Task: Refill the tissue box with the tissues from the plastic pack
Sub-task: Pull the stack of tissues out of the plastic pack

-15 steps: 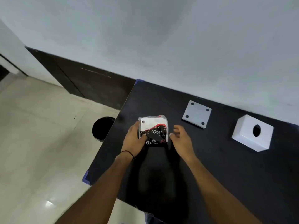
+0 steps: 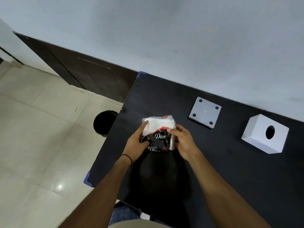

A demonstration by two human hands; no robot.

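A black plastic tissue pack (image 2: 158, 134) with white "Dove" lettering and a white top stands near the left end of the black table (image 2: 230, 170). My left hand (image 2: 137, 142) grips its left side, index finger resting on the white top. My right hand (image 2: 182, 142) holds its right side, fingertips pinching the plastic near the top edge. The white cube-shaped tissue box (image 2: 264, 134) with a round dark hole lies at the right, well apart from both hands. Its flat grey-white base plate (image 2: 204, 112) with four dark dots lies between pack and box.
A black round bin (image 2: 104, 122) stands on the tiled floor just left of the table. The wall runs along the table's far edge. Blue corner guards (image 2: 142, 73) mark the table's left corners.
My right hand has closed onto the pack's right side, where before it hovered beside it. My left index finger has moved up onto the white top.
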